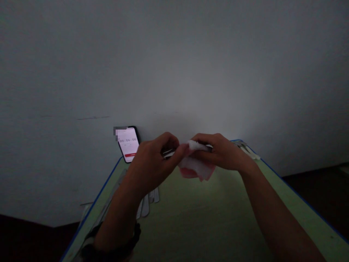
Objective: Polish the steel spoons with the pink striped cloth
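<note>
Over the table, my left hand [155,158] is closed, its thumb and fingers pinching a thin shiny metal utensil [169,154]. Only a short stretch of the utensil shows, so its exact kind is unclear. My right hand [218,149] is closed on a pink and white cloth [197,167], which is folded around the utensil's hidden end. The cloth's lower edge hangs loose below the fingers. My left thumb touches the cloth's near side.
Several flat metal handles [145,205] with rounded ends lie at the table's left, partly behind my left arm. More utensils [249,151] lie at the far right edge. A phone [128,145] showing a timer leans on the wall. The green table [185,222] has blue edging.
</note>
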The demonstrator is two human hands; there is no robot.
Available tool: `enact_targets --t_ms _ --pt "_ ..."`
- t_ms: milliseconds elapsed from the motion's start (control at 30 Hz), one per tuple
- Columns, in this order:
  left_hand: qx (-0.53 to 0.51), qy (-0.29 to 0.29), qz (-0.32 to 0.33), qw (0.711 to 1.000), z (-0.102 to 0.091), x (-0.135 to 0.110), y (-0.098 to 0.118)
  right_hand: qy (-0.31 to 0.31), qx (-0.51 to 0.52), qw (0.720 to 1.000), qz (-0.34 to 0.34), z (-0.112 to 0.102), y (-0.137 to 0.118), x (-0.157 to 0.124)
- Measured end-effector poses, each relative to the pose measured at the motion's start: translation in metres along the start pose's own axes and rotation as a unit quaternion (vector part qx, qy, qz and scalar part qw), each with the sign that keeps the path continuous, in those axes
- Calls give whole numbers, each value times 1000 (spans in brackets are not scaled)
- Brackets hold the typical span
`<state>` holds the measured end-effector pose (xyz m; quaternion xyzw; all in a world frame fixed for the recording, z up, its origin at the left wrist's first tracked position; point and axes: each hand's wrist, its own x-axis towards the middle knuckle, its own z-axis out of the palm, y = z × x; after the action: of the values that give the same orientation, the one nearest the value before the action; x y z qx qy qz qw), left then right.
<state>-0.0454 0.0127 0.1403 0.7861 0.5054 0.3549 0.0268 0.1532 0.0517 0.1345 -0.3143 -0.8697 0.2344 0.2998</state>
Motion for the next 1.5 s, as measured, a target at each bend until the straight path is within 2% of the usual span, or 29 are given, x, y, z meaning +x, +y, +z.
enact_targets --t_ms 133,233,467,600,700,900,1133,1200,1367,1500 --pt "6 37 -42 998 -2 1 -8 11 1 1000 0 -5 14 -1" --pt "0 45 -48 998 0 2 -10 19 2 1000 -2 -6 19 -1" --pt "-6 34 -58 998 10 4 -6 -52 -29 998 -23 5 -2 3" --pt "-24 37 -75 996 12 4 -6 -60 -32 998 -8 5 -8 3" --pt "-32 34 -70 996 12 3 -7 -39 -70 996 -30 3 -4 5" --pt "-47 11 -62 997 9 5 -10 52 -109 986 -111 2 4 7" --pt "-56 23 -64 996 8 6 -11 -17 -68 990 -120 6 3 6" --pt "-61 21 -62 996 8 6 -9 -16 -60 992 -107 7 3 5" --pt "-93 -17 -38 995 7 4 -2 -35 -81 996 -16 9 1 3" --pt "-114 -32 -31 993 7 2 1 -42 -83 996 -3 9 -2 3"
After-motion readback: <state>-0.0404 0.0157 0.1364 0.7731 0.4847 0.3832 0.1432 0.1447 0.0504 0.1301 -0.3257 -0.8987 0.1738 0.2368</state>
